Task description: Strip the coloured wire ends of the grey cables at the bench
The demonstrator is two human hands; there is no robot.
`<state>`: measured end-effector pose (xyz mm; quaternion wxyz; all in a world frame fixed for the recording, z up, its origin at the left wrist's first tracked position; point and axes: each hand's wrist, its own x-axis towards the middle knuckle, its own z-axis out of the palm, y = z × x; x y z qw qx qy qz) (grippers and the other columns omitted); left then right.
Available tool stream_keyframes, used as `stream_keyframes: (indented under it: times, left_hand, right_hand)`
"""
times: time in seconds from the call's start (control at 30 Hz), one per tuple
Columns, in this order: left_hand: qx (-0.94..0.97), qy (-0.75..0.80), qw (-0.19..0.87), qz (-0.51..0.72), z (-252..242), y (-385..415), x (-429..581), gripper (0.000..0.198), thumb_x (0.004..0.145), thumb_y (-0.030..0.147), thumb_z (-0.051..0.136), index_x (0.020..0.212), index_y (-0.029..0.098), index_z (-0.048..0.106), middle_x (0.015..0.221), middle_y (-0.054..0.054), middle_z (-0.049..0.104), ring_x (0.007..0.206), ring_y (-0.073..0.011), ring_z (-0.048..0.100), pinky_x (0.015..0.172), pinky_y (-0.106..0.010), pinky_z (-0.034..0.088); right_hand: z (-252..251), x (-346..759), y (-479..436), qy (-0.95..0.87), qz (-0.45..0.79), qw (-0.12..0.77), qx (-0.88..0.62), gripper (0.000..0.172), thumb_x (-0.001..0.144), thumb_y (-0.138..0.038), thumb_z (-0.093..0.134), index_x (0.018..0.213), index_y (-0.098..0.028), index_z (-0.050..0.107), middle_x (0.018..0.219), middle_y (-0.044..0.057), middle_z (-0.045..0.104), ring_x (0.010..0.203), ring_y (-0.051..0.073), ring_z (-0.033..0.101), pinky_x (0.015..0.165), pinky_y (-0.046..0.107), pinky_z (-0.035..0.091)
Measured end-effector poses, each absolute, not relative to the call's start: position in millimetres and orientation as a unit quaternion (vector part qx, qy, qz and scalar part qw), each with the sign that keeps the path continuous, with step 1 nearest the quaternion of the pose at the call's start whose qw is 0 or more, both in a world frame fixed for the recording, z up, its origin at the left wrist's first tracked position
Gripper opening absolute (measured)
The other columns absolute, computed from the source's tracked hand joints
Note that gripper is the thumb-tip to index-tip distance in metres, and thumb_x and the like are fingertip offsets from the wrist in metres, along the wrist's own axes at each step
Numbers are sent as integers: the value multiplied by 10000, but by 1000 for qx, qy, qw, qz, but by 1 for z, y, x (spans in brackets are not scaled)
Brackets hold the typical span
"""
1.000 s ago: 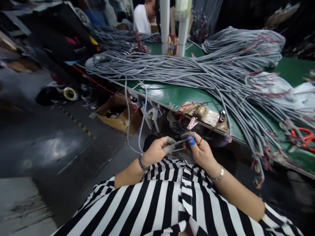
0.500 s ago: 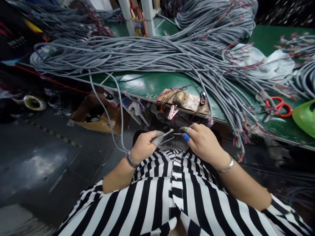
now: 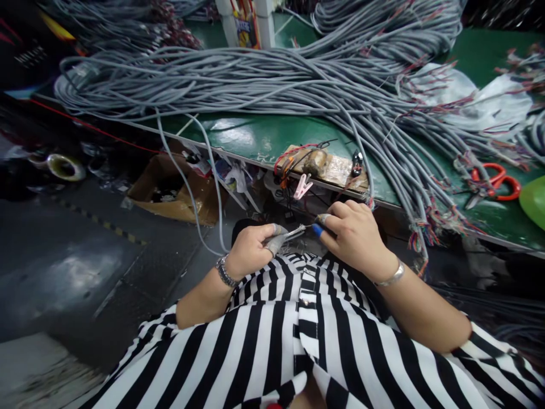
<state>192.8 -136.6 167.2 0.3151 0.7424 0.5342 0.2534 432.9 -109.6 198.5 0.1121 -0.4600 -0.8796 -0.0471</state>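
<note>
My left hand, its thumb and finger covered in grey tape, pinches a grey cable close to its end. The cable's frayed, silvery tip points right. Opposite it, my right hand is closed, with blue tape on the thumb and grey tape on the index finger. Between those fingers is a thin needle-like metal tool, its point at the frayed cable tip. Most of the tool is hidden in the hand. Both hands are over my lap, just in front of the bench.
Long bundles of grey cable cover much of the green bench. On its front edge are a wooden board with wires and a pink clip. Red-handled scissors lie right; a cardboard box stands below left.
The metal tool's point has come from just right of the cable end to touch or nearly touch it. The cable tip looks more frayed. The view has shifted slightly.
</note>
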Motion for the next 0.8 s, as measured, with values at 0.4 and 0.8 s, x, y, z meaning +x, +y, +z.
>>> stream_keyframes:
  times: [0.4, 0.8]
  left_hand:
    - [747, 541, 307, 234, 169, -135, 191, 199, 827, 229, 555, 945, 180, 708, 833, -16, 732, 723, -130, 652, 691, -200, 485]
    - [769, 534, 283, 208, 167, -132, 196, 180, 809, 213, 550, 882, 193, 714, 784, -14, 720, 694, -131, 639, 676, -204, 474]
  right_hand:
    - [201, 435, -105, -887, -21, 109, -448, 275, 882, -361, 497, 758, -179, 661, 842, 87, 576, 791, 211, 405, 714, 361, 259]
    - [191, 436, -100, -843, 240, 300, -377, 319, 940, -354, 416, 717, -170, 553, 747, 35, 514, 688, 144, 456, 655, 286, 352]
